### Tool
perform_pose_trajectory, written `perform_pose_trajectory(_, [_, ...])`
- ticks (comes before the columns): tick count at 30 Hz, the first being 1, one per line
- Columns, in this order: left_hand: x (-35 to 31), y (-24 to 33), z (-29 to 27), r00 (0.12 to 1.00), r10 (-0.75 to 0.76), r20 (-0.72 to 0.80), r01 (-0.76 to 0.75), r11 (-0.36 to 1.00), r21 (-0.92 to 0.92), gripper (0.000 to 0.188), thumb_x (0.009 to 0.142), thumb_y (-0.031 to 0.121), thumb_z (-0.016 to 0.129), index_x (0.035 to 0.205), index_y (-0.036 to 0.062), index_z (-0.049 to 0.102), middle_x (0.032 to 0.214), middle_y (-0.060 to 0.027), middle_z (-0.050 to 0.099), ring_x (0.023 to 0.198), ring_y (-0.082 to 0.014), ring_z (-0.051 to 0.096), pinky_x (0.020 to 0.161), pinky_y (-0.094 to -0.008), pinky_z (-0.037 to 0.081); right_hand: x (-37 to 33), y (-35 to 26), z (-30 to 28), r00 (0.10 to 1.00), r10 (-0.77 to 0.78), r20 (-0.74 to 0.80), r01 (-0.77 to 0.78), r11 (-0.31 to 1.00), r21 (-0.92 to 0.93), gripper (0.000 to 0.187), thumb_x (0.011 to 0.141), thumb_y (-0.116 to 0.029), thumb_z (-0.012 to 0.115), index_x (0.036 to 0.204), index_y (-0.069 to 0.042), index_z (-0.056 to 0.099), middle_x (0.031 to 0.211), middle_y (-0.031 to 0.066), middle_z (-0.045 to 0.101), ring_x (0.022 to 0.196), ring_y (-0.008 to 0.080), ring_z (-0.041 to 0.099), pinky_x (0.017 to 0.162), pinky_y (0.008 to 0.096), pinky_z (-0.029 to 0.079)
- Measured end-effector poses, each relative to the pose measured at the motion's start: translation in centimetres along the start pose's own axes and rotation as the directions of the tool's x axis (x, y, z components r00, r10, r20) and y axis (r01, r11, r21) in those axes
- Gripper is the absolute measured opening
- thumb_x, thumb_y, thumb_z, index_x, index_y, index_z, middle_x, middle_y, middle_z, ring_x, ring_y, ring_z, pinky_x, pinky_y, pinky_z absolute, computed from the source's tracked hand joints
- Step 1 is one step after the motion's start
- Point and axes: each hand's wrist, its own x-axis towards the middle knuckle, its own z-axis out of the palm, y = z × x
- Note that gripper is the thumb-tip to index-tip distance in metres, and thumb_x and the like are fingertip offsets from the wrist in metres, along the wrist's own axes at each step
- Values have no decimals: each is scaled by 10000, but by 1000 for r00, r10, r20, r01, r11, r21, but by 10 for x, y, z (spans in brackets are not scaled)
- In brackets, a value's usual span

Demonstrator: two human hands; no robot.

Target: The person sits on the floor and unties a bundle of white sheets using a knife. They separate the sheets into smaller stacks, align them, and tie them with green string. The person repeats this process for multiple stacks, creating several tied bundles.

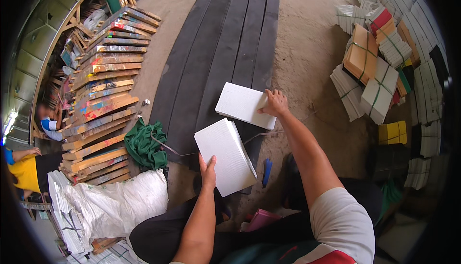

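Note:
My left hand (208, 169) grips the near edge of a thick stack of white sheets (226, 156), held tilted above my lap. My right hand (274, 103) is stretched forward and holds the right edge of a second white stack (242, 104), which lies across several long dark boards (225, 48) on the sandy ground. A thin string (261, 134) runs under that stack toward me. A small blue object (267, 171) lies on the ground just right of the stack in my left hand.
A green cloth (144, 145) and a white sack (115, 201) lie at my left. Beyond them stand stacked paint-stained wooden frames (103, 81). Tied bundles of coloured and white paper (374, 72) pile up at the right. Other people (24, 168) sit at the far left.

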Motion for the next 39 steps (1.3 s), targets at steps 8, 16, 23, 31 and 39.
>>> perform_pose_trajectory(8, [2, -4, 4, 1000, 15, -2, -15, 1000, -6, 775, 1007, 211, 679, 1629, 5, 263, 1561, -184, 453, 1427, -284, 445, 1204, -416, 311, -26, -11, 4, 993, -73, -96, 71, 997, -29, 930, 552, -522, 978, 1225, -17, 581, 1254, 164, 646, 1251, 348, 604, 1020, 456, 520])
perform_pose_trajectory(16, [10, -18, -5, 998, 70, -6, -70, 997, -10, 728, 1009, 206, 678, 1603, 3, 308, 1538, -178, 480, 1397, -273, 474, 1185, -408, 345, -37, -26, -17, 975, -220, -43, 223, 941, 255, 598, 859, -380, 814, 1252, -39, 519, 1160, 285, 707, 1130, 461, 682, 935, 525, 538])
perform_pose_trajectory(23, [2, -4, -2, 1000, 17, 9, -15, 991, -136, 715, 1021, 149, 641, 1625, 15, 281, 1551, -169, 475, 1418, -262, 461, 1193, -391, 336, -60, -77, -86, 990, -124, -71, 135, 651, 747, 695, 984, -322, 719, 1538, -116, 354, 1236, 271, 688, 1085, 425, 720, 965, 509, 561])
perform_pose_trajectory(31, [7, -11, -7, 996, -86, -12, 76, 930, -360, 646, 1123, 450, 390, 1657, 99, 292, 1663, -60, 379, 1520, -228, 360, 1246, -389, 280, -210, -115, 30, 981, -67, 184, -99, 640, 762, 803, 998, -337, 712, 1631, -120, 267, 1503, 286, 522, 1373, 393, 545, 1140, 487, 447])
perform_pose_trajectory(39, [14, -38, -25, 984, -144, 103, 176, 868, -464, 689, 1109, 536, 411, 1595, 48, 398, 1594, -104, 473, 1442, -259, 456, 1200, -408, 342, -252, -137, 8, 964, -1, 267, -115, 900, 420, 828, 946, -458, 697, 1620, -126, 347, 1348, 234, 524, 1329, 398, 510, 1102, 484, 429])
